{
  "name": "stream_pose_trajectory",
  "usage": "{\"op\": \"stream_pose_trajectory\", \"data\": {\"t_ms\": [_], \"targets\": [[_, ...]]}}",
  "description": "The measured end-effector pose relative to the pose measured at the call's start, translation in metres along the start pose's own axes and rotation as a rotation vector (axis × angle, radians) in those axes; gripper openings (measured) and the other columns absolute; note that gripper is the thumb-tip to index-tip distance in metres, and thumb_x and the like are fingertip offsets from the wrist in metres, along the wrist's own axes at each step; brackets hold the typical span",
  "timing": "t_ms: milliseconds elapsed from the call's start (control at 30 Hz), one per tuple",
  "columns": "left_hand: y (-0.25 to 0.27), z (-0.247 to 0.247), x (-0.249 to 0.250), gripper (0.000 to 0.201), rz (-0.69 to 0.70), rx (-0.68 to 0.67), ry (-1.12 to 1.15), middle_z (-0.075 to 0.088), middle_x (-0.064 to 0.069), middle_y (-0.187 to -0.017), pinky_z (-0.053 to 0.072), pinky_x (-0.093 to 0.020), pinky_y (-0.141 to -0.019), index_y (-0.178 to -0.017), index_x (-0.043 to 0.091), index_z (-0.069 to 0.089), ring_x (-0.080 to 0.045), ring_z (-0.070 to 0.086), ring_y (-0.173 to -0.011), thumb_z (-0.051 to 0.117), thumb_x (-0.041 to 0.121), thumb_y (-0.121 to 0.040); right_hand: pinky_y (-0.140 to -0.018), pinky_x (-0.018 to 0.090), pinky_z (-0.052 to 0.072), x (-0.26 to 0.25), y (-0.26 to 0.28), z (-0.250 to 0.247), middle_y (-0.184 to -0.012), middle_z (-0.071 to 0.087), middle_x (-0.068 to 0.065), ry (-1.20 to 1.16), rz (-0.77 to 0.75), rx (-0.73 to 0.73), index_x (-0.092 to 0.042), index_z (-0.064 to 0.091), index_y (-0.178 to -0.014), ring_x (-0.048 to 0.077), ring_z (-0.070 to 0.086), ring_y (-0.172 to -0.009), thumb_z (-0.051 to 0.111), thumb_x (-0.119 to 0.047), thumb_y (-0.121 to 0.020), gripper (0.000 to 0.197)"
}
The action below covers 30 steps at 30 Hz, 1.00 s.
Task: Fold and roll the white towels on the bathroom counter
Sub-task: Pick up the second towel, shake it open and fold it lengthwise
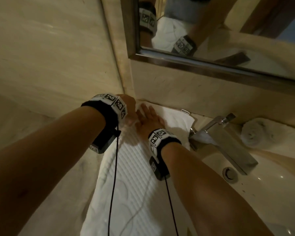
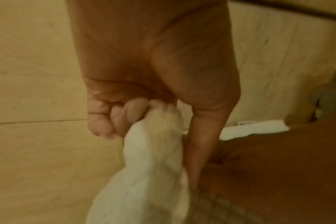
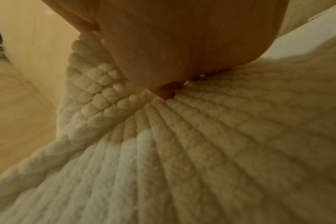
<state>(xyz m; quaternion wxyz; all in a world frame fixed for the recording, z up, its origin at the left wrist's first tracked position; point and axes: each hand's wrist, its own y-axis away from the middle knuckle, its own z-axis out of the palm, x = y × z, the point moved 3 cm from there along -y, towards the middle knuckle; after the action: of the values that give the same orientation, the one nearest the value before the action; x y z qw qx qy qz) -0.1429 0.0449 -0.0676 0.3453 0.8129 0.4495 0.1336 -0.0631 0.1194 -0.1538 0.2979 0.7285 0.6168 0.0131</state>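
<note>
Our left hand (image 2: 125, 115) pinches the far corner of the long white towel (image 1: 131, 181) on the counter (image 1: 66, 176). Our right hand (image 1: 148, 120) lies flat on it, fingers straight. By the tap (image 1: 228, 142), one rolled towel (image 1: 255, 133) looks done. We think this one needs folding, then rolling.

towel (image 1: 131, 181): ribbed white terry cloth | faucet (image 1: 228, 143): shiny metal | counter (image 1: 61, 176): smooth beige stone

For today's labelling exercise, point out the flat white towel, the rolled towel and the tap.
flat white towel (image 1: 134, 176), head view, on its ribbed middle.
rolled towel (image 1: 255, 132), head view, on its curved side, right of the tap.
tap (image 1: 228, 142), head view, on the spout's flat top.
</note>
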Motion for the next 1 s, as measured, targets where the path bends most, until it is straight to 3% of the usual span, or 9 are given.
{"op": "stream_pose_trajectory", "data": {"t_ms": [67,233,367,467,567,700,767,867,1000], "targets": [[0.007,-0.004,0.001,0.026,-0.025,-0.036,-0.013,0.063,-0.008,-0.092,0.052,-0.036,-0.082,-0.067,0.016,0.057,-0.025,0.059,-0.083,0.064,0.038,-0.078,-0.117,0.043,0.003,0.0,-0.001,-0.002,-0.159,-0.017,-0.012,0.032,0.01,-0.028,-0.037,0.004,-0.152,0.015,-0.013,-0.147,0.027,-0.036,-0.1,0.057],[0.024,-0.008,-0.003,0.045,-0.036,0.054,0.049,0.051,-0.014,-0.134,0.04,-0.032,-0.097,-0.131,0.005,0.051,-0.028,0.049,-0.123,0.05,0.031,-0.095,-0.117,0.042,0.005,-0.001,-0.005,0.001,-0.159,-0.015,-0.013,0.023,0.021,0.008,-0.04,0.005,-0.151,0.014,-0.012,-0.147,0.028,-0.037,-0.099,0.057],[0.037,-0.008,-0.006,0.035,-0.028,0.098,0.207,0.059,-0.017,-0.119,0.044,-0.031,-0.082,-0.119,0.001,0.057,-0.03,0.057,-0.108,0.048,0.028,-0.097,-0.118,0.042,0.005,-0.001,-0.008,-0.001,-0.159,-0.014,-0.014,0.003,0.019,0.037,-0.041,0.005,-0.151,0.014,-0.011,-0.147,0.026,-0.038,-0.099,0.056],[0.049,-0.002,-0.009,0.025,-0.079,0.042,0.29,0.056,-0.006,-0.069,0.043,-0.025,-0.053,-0.077,0.006,0.061,-0.02,0.053,-0.059,0.071,0.028,-0.081,-0.118,0.042,0.004,-0.001,-0.007,-0.001,-0.159,-0.015,-0.014,0.012,0.018,0.048,-0.041,0.006,-0.151,0.014,-0.011,-0.147,0.026,-0.038,-0.1,0.055],[0.063,0.0,-0.01,0.028,-0.096,-0.018,0.217,0.058,-0.005,-0.061,0.041,-0.026,-0.055,-0.052,0.014,0.057,-0.02,0.05,-0.053,0.076,0.028,-0.068,-0.119,0.042,0.003,-0.002,-0.005,-0.002,-0.158,-0.02,-0.016,0.027,0.028,0.039,-0.04,0.001,-0.151,0.013,-0.014,-0.147,0.023,-0.038,-0.1,0.056],[0.079,0.0,-0.007,0.033,-0.082,0.03,0.192,0.06,-0.013,-0.119,0.04,-0.031,-0.079,-0.112,0.006,0.062,-0.028,0.057,-0.105,0.055,0.03,-0.091,-0.119,0.043,0.002,-0.003,-0.007,0.0,-0.157,-0.022,-0.015,0.036,0.023,0.035,-0.041,-0.001,-0.151,0.014,-0.014,-0.147,0.022,-0.038,-0.099,0.056],[0.087,-0.001,-0.007,0.039,-0.083,0.127,0.245,0.059,-0.012,-0.122,0.043,-0.028,-0.081,-0.126,0.003,0.054,-0.026,0.058,-0.109,0.046,0.028,-0.098,-0.119,0.044,0.003,-0.002,-0.008,0.002,-0.158,-0.021,-0.015,0.04,0.02,0.036,-0.042,-0.001,-0.151,0.015,-0.013,-0.147,0.023,-0.038,-0.098,0.058],[0.097,-0.007,-0.015,0.031,-0.097,0.17,0.534,0.058,0.0,-0.085,0.043,-0.016,-0.045,-0.119,0.004,0.058,-0.016,0.057,-0.069,0.05,0.025,-0.097,-0.118,0.045,0.002,-0.003,-0.009,0.002,-0.158,-0.02,-0.013,0.036,0.014,0.024,-0.041,-0.004,-0.151,0.016,-0.013,-0.147,0.025,-0.039,-0.098,0.06],[0.103,-0.019,-0.012,0.017,-0.076,0.167,0.994,0.058,-0.007,-0.08,0.051,-0.023,-0.047,-0.081,0.006,0.061,-0.018,0.058,-0.065,0.063,0.021,-0.09,-0.119,0.046,0.008,-0.002,-0.01,-0.005,-0.162,-0.008,-0.004,-0.028,-0.025,0.048,-0.031,0.005,-0.153,0.021,-0.005,-0.148,0.029,-0.033,-0.101,0.057]]}}
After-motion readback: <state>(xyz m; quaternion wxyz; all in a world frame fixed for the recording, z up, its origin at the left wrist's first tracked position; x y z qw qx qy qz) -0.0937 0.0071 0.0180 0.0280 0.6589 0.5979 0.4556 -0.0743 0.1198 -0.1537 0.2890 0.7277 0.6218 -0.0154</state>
